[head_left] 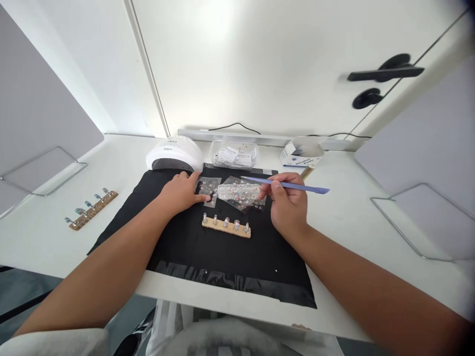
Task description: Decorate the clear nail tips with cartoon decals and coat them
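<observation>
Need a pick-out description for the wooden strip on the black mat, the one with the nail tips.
Start at the black mat on the white table. The wooden strip lies at its centre between both hands, carrying five nail tips. A similar strip lies off the mat, far left.

A nail-art workstation is shown, set up as a partitioned booth. A white desk [352, 217] is enclosed by grey divider panels [426, 163] at three and nine o'clock, and a white nail-curing lamp [174, 154] is placed at eleven o'clock beside a black work mat [208, 257]. Wooden strips of practice nail tips [226, 226], clear packets of rhinestones [241, 193] and a box of alcohol pads [301, 154] at one o'clock are laid out.
</observation>
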`<act>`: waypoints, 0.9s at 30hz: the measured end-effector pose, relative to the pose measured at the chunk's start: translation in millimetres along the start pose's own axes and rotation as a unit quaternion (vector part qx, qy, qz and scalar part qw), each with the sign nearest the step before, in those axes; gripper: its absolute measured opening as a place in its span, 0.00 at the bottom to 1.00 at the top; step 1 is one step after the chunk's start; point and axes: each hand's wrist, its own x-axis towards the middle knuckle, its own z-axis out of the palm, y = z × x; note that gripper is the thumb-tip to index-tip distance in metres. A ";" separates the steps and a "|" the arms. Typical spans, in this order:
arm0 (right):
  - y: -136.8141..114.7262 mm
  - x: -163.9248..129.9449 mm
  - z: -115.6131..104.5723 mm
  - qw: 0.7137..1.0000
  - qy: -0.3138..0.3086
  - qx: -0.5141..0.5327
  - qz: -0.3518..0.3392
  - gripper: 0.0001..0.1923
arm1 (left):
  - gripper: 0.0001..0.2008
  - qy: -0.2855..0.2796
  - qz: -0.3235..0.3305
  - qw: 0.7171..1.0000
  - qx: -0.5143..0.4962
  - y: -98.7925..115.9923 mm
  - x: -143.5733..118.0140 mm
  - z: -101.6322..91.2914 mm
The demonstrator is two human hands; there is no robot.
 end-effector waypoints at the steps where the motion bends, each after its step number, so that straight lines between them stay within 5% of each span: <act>1: -3.0 -0.4 -3.1 1.000 0.009 -0.002 -0.003 0.13 | 0.44 0.000 0.010 1.000 0.002 -0.6 0.2 0.3; 9: -19.0 -10.5 -29.2 0.999 0.047 0.009 -0.001 0.12 | 0.48 -0.010 0.084 0.996 -0.007 -3.8 2.5 8.5; 27: -6.8 -4.1 -34.4 0.998 0.007 0.030 0.062 0.09 | 0.50 -0.007 0.158 0.972 -0.171 -3.1 8.7 6.7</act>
